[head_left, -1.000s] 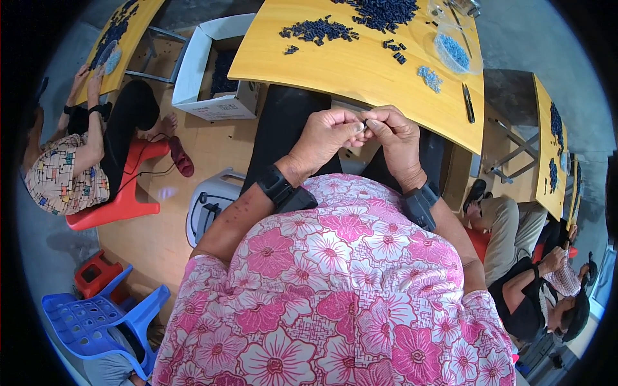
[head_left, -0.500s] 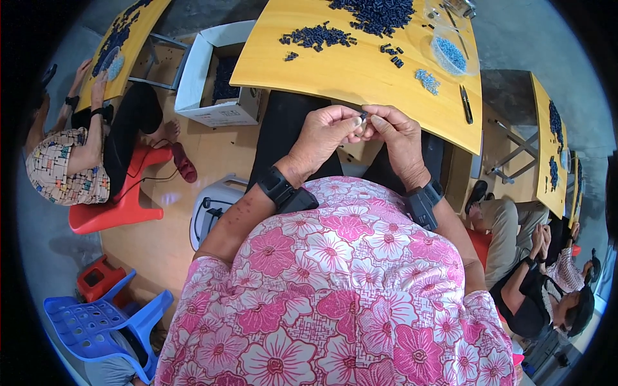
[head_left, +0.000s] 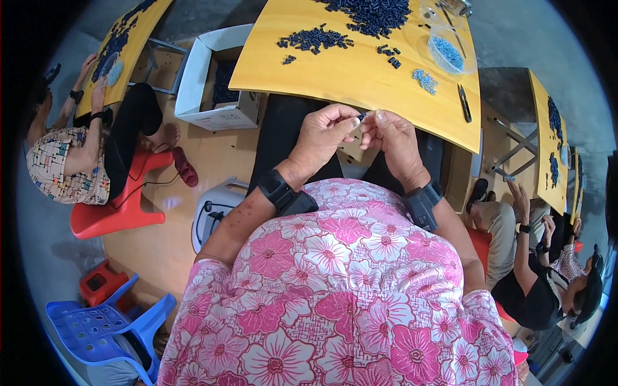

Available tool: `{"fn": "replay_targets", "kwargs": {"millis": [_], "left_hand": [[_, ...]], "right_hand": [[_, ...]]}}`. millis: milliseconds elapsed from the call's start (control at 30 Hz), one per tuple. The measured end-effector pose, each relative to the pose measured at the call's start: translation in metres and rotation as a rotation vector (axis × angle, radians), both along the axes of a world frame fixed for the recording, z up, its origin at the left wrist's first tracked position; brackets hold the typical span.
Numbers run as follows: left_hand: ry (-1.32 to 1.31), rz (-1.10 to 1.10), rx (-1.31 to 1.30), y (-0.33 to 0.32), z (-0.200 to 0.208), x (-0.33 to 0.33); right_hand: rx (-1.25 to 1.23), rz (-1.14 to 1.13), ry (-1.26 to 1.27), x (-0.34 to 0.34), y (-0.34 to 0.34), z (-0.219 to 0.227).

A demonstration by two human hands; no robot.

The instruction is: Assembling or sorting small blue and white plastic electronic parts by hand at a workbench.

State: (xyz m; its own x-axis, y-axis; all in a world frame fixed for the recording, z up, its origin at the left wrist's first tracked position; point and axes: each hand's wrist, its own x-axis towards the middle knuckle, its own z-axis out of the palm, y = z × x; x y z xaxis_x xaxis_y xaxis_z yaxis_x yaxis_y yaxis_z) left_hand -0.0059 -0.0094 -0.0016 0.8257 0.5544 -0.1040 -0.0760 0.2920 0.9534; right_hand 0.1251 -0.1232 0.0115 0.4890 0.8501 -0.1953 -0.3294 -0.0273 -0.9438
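Note:
Just past the near edge of the table, both my hands are close together above my lap. My left hand (head_left: 322, 138) is closed, its thumb and forefinger pinching a small dark cylindrical piece (head_left: 362, 118). Beside it, my right hand (head_left: 396, 143) is closed too, thumb against curled fingers at the piece's right end. Whatever those right fingers hold is too small to make out. On the yellow table (head_left: 290, 76) lie a large heap of similar dark pieces (head_left: 376, 16), a smaller pile (head_left: 315, 38) and a few loose ones.
Small light-blue parts (head_left: 425, 81) lie near a clear bowl (head_left: 449, 53) of more. Black thread snips (head_left: 465, 104) rest by the right edge. A white carton (head_left: 219, 118) with dark pieces stands left of my legs. Other people sit at tables on both sides; a blue chair (head_left: 96, 321) is lower left.
My right fingers have drawn slightly apart from my left ones, and the dark piece stays in the left pinch. At the right, a co-worker's hand has risen toward their table.

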Motion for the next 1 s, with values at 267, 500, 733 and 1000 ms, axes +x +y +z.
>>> {"fn": "replay_targets", "kwargs": {"millis": [267, 500, 733, 1000], "left_hand": [[-0.032, 0.012, 0.232, 0.000, -0.005, 0.000], [-0.069, 0.022, 0.260, 0.001, 0.000, 0.000], [-0.118, 0.029, 0.263, 0.000, 0.006, 0.003], [-0.082, 0.040, 0.463, 0.004, 0.008, 0.002]], "right_hand": [[-0.072, 0.218, 0.117, 0.007, 0.000, 0.005], [-0.055, 0.218, 0.165, 0.004, 0.002, 0.011], [-0.012, 0.261, 0.182, 0.005, 0.002, 0.017], [-0.027, 0.284, 0.133, 0.007, 0.003, 0.022]]}}
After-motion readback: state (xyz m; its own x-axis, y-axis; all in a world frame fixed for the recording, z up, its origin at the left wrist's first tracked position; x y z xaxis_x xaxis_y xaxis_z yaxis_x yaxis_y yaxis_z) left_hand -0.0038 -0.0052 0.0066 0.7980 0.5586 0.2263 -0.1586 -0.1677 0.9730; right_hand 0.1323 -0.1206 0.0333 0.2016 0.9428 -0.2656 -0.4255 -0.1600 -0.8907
